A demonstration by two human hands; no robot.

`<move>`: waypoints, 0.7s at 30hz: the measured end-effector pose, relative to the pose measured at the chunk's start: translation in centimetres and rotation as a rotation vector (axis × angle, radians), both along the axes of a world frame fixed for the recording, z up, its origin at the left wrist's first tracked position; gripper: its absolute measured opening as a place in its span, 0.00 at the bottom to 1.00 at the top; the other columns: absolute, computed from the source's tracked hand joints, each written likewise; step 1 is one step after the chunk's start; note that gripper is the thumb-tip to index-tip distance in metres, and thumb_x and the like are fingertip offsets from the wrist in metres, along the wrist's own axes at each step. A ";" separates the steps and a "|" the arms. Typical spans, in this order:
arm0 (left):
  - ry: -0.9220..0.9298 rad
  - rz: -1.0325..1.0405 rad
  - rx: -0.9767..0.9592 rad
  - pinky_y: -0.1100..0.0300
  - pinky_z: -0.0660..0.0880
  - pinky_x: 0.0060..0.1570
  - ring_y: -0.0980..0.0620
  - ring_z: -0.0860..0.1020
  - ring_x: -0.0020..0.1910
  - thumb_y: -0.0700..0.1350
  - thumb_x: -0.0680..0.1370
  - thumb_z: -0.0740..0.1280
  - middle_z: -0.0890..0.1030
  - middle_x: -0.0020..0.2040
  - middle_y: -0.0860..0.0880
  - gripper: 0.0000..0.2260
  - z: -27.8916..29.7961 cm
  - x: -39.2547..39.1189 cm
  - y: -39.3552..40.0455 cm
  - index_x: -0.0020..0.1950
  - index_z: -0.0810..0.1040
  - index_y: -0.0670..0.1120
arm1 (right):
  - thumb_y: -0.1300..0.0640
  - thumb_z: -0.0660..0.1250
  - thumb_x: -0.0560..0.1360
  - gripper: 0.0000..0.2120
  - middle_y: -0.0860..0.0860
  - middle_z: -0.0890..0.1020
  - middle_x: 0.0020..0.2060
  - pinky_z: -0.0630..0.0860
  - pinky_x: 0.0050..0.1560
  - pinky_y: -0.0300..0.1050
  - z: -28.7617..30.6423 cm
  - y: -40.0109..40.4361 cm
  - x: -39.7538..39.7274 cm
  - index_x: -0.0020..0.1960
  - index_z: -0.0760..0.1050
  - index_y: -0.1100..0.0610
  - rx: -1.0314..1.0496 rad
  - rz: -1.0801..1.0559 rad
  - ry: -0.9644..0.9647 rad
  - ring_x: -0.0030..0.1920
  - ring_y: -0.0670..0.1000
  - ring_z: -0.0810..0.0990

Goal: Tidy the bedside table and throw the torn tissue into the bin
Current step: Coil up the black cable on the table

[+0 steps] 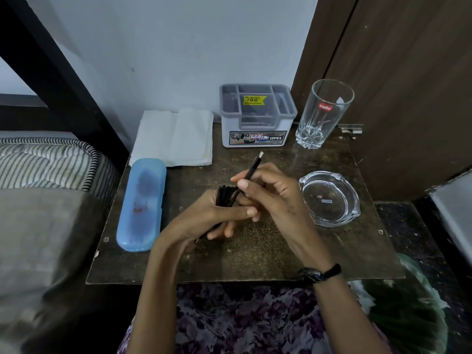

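Over the middle of the dark bedside table, both hands hold a black cable. My left hand grips the coiled loops. The cable's end is pinched between thumb and fingers of my right hand, and its metal plug points up and away. A white tissue lies flat at the table's back left corner. A green bin bag shows at the lower right, below the table's edge.
A blue plastic case lies along the table's left edge. A grey organiser box stands at the back, a tall glass to its right, a glass ashtray beside my right hand. Bed on the left, wooden door on the right.
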State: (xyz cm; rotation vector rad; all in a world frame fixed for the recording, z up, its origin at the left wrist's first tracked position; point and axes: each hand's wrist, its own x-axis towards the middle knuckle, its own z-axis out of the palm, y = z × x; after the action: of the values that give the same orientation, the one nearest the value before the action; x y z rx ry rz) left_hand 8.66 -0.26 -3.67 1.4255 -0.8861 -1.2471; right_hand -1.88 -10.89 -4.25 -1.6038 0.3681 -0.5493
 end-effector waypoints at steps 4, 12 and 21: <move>0.137 -0.142 -0.041 0.53 0.51 0.22 0.61 0.62 0.12 0.55 0.66 0.73 0.73 0.16 0.52 0.11 -0.4 0.0 0.2 0.34 0.81 0.48 | 0.55 0.67 0.71 0.04 0.52 0.82 0.51 0.74 0.49 0.43 0.2 -0.1 0.3 0.42 0.80 0.51 0.007 0.079 0.077 0.49 0.49 0.80; 0.128 0.099 -0.043 0.69 0.73 0.30 0.59 0.73 0.18 0.45 0.68 0.70 0.81 0.24 0.50 0.06 0.1 -1.3 -0.8 0.32 0.82 0.47 | 0.58 0.60 0.78 0.09 0.47 0.68 0.19 0.63 0.21 0.31 0.0 0.0 0.4 0.42 0.70 0.63 0.139 0.047 0.081 0.17 0.41 0.64; 0.052 0.340 -0.076 0.69 0.75 0.25 0.57 0.77 0.19 0.29 0.70 0.66 0.80 0.21 0.49 0.10 -0.1 -1.7 -2.0 0.30 0.77 0.39 | 0.59 0.62 0.78 0.11 0.71 0.74 0.33 0.71 0.23 0.41 0.0 0.1 0.6 0.44 0.71 0.68 0.075 -0.083 -0.001 0.27 0.55 0.70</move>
State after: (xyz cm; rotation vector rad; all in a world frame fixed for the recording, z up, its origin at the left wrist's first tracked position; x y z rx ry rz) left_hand 7.01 -2.23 -3.77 1.4078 -0.6175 -0.9788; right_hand -1.32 -10.76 -4.20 -1.5209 0.4511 -0.5935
